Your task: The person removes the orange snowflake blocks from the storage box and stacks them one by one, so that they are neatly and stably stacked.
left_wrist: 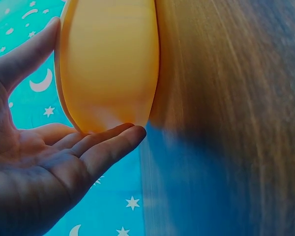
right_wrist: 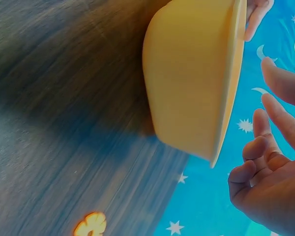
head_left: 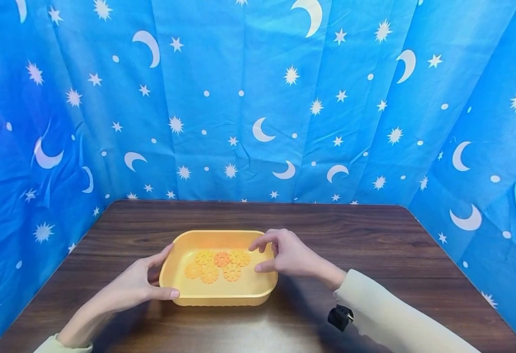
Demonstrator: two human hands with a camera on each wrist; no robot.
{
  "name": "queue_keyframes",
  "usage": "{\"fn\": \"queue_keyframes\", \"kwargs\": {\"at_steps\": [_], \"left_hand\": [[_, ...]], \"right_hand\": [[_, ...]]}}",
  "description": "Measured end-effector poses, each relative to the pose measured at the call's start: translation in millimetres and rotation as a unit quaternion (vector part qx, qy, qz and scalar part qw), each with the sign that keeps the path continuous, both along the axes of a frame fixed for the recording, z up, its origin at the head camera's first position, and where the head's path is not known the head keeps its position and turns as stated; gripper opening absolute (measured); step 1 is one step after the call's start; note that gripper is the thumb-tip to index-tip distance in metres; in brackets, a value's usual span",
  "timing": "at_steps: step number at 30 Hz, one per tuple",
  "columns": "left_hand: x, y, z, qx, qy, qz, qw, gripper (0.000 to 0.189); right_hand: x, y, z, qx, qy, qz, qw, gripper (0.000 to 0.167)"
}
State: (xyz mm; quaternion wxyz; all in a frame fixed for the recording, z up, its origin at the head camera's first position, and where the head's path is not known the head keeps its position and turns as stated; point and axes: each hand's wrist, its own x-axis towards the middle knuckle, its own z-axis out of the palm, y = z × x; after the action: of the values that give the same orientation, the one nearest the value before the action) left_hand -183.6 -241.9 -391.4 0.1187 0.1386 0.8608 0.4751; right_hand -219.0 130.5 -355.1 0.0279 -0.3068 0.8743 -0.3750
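Several notched yellow and orange discs [head_left: 217, 260] lie inside a yellow tray [head_left: 196, 289], its open top upward, its long axis running left to right. The left hand [head_left: 136, 284] grips the tray's left end; the right hand [head_left: 286, 255], loose and holding nothing, hovers at its right end. One orange piece [right_wrist: 94, 222] lies on the surface [head_left: 350, 235].

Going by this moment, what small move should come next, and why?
Probably the right hand should move to the loose flower-shaped piece on the table and pick it up. That hand looks empty and free at the right end of the tray, the left hand holds the opposite end, and the other flower-shaped pieces in view lie inside.
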Motion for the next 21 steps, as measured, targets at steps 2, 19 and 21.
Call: {"fn": "queue_keyframes", "kwargs": {"at_steps": [2, 19, 21], "left_hand": [[0.0, -0.2, 0.2, -0.001, 0.0, 0.001, 1.0, 0.116], [-4.5, -5.0, 1.4, 0.014, 0.023, -0.026, 0.9993, 0.115], [-4.6, -5.5, 0.6, 0.016, 0.02, -0.029, 0.9993, 0.115]], "right_hand": [[-0.3, -5, 0.9, 0.003, 0.003, 0.005, 1.0, 0.032], [-15.7, -43, -8.2, 0.047, -0.015, 0.061, 0.9969, 0.035], [-17.8, -45, -9.9, 0.055, -0.014, 0.073, 0.9957, 0.036]]}}
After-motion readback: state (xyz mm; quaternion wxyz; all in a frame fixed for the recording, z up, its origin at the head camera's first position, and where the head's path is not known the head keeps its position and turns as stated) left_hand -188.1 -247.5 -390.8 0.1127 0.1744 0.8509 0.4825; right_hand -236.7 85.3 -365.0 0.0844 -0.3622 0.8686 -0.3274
